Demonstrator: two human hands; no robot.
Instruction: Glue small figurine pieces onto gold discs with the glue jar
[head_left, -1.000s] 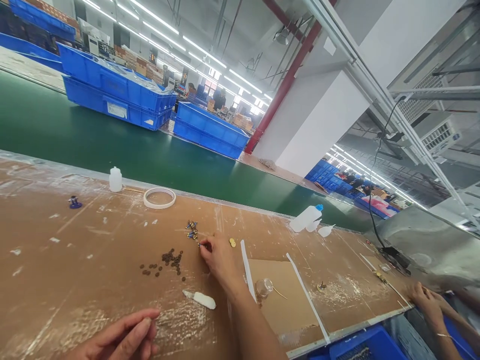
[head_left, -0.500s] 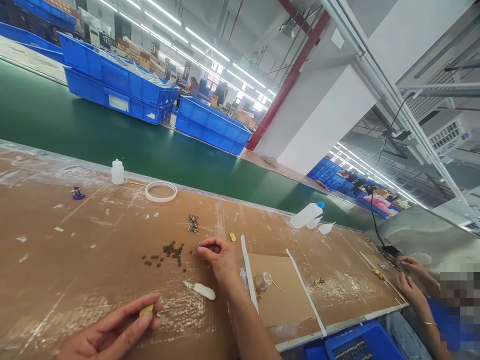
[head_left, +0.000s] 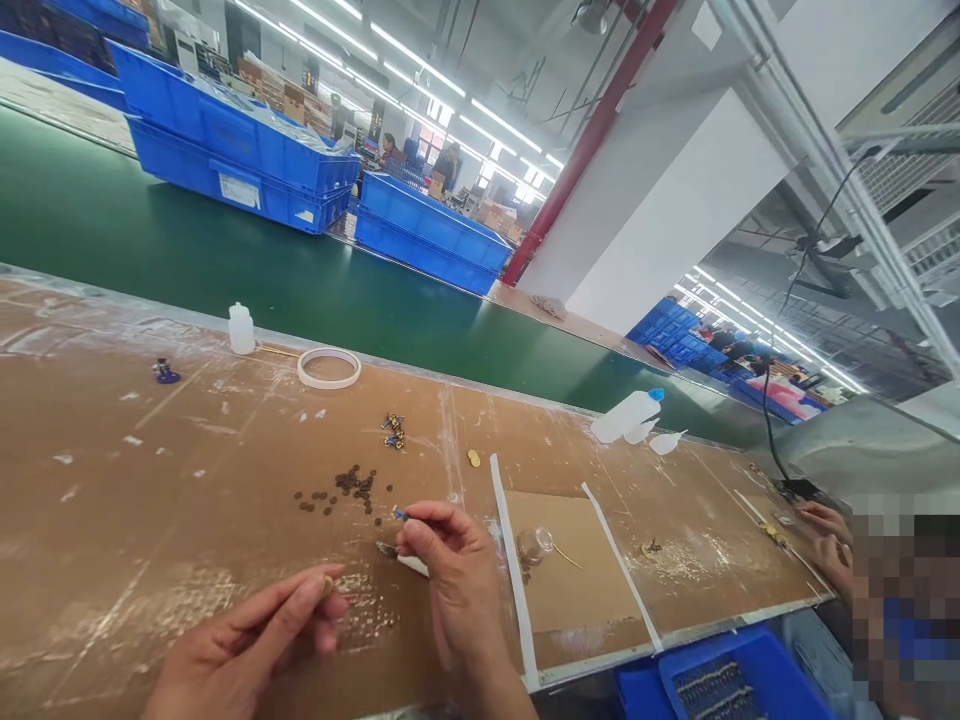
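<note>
Head view, workbench (head_left: 112,500) covered in brown board, green conveyor (head_left: 225,290) running across the upper half of the frame

Right hand (head_left: 450,580), lower centre of frame: thumb and forefinger pinched narrow on a small blue-tipped part (head_left: 400,514). The part sticks out from the fingertips toward the upper left of the frame, its long axis roughly along that diagonal; exact shape too small to resolve

Left hand (head_left: 247,640), lower left of frame: fingers closed narrow, thumb against forefinger, on a tiny brownish piece (head_left: 328,584) at the fingertips. Fingertips point toward the right of the frame, toward the right hand

Key relation: the two pinched items are near each other but apart. The blue-tipped part lies up and to the right of the left fingertips; the right hand is the nearer one to it, since it holds it

Between and just behind the hands: a white elongated piece (head_left: 411,564) lying on the board, partly hidden by the right fingers, long axis running left to right

Above the hands, mid-frame: scatter of small dark discs (head_left: 349,487), then a cluster of blue-and-gold parts (head_left: 392,431), tape ring (head_left: 328,367), small white bottle (head_left: 241,329). Right of the right hand: small clear jar (head_left: 534,546) on a cardboard square

Far right edge: a co-worker's hands (head_left: 825,535) at the same bench, well apart
</note>
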